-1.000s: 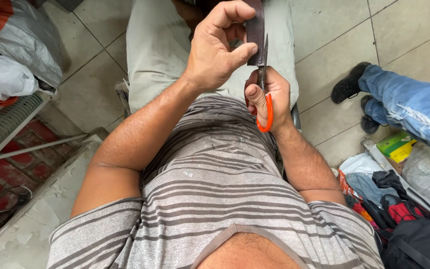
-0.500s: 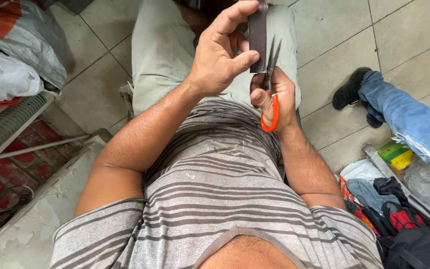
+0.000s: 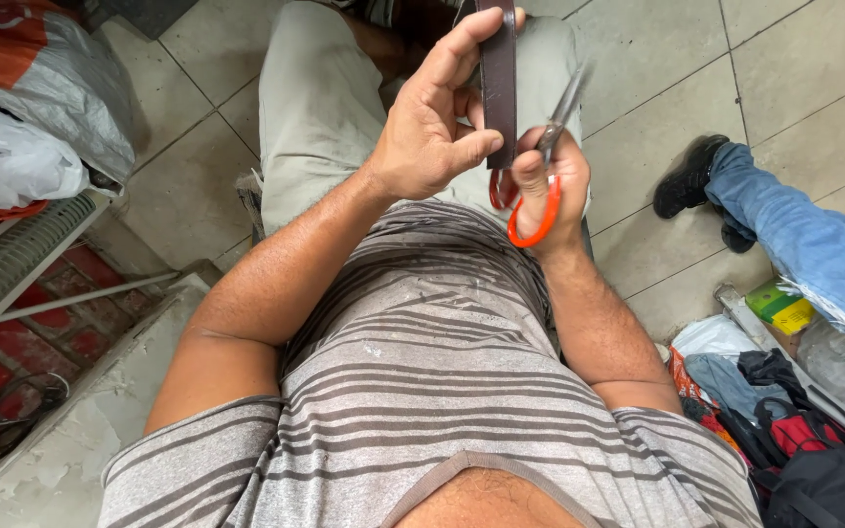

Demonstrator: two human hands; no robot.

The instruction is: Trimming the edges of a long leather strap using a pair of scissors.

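Up front: left hand [image 3: 429, 137] pinching dark strap [image 3: 498, 78] (upright); right hand [image 3: 552, 191] clamped on orange-handled scissors [image 3: 540, 186], blades beside strap.

Your left hand [image 3: 429, 137] is raised with its thumb and fingers pinched together and forearm bent across your chest, while your right hand [image 3: 550, 191], just beside it, is curled shut, wrist bent upward.

We see a dark brown leather strap [image 3: 499, 78] held upright, and beside it steel scissors with orange loop handles [image 3: 540, 181], blades open, pointing upward along the strap's edge.
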